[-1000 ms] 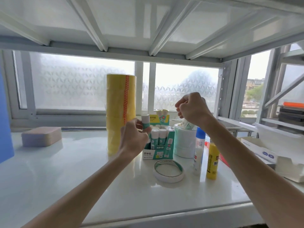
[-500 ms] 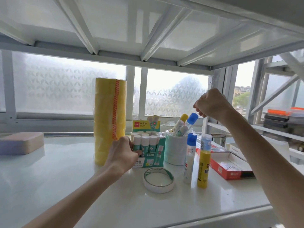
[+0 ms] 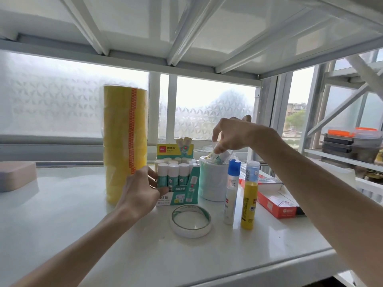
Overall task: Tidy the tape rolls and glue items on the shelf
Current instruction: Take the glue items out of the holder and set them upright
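Gripping the box (image 3: 178,198) of glue sticks (image 3: 173,172) at its left front corner, the left hand (image 3: 141,192) has its thumb on the front face and its fingers curled along the side, so the box is held rather than merely touched. The right hand (image 3: 234,135) reaches down from above into the white cup (image 3: 211,183). Its fingertips are drawn narrow on a tube (image 3: 215,157) that leans in the cup's mouth, and it looks like a pinch on that tube's top end.

Just left of the left grip, touching or nearly touching the knuckles, stands the tall yellow stack (image 3: 125,141) of tape. A flat roll (image 3: 191,220) lies on the shelf (image 3: 83,235) right of that hand and nearer the person. Right under the right wrist, beside the cup, stand a blue-capped bottle (image 3: 231,191) and a yellow bottle (image 3: 249,201), with a red carton (image 3: 275,201) beyond them.

The step in hand seems to be sorting loose glue into the cup while the box is steadied or squared up. Next, the tube needs seating upright before the fingers let go. The right hand should then rise straight up, since both bottles are tall and narrow and a sideways sweep of the wrist could tip them. The flat roll and the two bottles look unsorted.
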Motion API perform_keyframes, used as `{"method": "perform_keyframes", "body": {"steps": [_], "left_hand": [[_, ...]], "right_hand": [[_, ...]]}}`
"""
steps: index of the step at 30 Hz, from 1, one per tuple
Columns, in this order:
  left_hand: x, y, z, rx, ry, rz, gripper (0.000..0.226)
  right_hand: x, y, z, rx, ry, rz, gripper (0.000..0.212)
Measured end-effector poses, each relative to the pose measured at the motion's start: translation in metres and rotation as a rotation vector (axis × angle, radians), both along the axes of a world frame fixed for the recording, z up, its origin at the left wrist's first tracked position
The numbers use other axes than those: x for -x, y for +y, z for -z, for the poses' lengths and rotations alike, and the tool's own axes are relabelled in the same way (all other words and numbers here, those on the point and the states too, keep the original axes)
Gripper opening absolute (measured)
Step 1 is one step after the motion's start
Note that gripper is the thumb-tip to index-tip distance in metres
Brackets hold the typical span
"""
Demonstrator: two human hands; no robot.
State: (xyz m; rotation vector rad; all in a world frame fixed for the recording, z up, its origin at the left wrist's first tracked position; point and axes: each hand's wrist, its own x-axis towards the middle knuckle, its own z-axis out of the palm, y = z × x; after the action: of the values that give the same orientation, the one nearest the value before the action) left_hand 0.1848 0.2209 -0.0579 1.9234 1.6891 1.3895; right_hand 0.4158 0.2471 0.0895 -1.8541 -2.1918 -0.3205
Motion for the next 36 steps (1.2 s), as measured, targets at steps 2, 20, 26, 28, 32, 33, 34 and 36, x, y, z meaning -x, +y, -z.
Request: {"method": "perform_keyframes", "body": {"steps": [2, 20, 26, 28, 32, 33, 34, 36], "left_hand": [[0.0, 0.001, 0.001, -0.001, -0.013, 0.001, 0.035], [-0.06, -0.07, -0.057, -0.279, -0.022, 0.382, 0.044], [-0.072, -0.066, -0.038, -0.08, -0.069, 0.4, 0.016], [-0.078, -0.067, -0.022, 0.058, -0.108, 0.435, 0.013], [-0.093, -0.065, -0.005, 0.006, -0.094, 0.334, 0.02], [-0.095, -0.063, -0.005, -0.025, -0.097, 0.315, 0.02], [-0.096, -0.062, -0.004, -0.046, -0.105, 0.305, 0.02], [-0.1, -0.059, 0.001, -0.06, -0.102, 0.295, 0.02]], "right_hand": [[0.002, 0.003, 0.003, 0.011, -0.017, -0.008, 0.017], [-0.006, -0.096, -0.011, -0.049, 0.351, -0.595, 0.032], [-0.015, -0.103, -0.001, 0.139, 0.317, -0.537, 0.041], [-0.026, -0.101, 0.0, 0.064, 0.346, -0.492, 0.039], [-0.038, -0.087, 0.002, -0.18, 0.351, -0.377, 0.019], [-0.039, -0.082, 0.002, -0.213, 0.356, -0.348, 0.016], [-0.04, -0.077, 0.003, -0.241, 0.376, -0.323, 0.015], [-0.042, -0.066, 0.002, -0.299, 0.452, -0.278, 0.015]]}}
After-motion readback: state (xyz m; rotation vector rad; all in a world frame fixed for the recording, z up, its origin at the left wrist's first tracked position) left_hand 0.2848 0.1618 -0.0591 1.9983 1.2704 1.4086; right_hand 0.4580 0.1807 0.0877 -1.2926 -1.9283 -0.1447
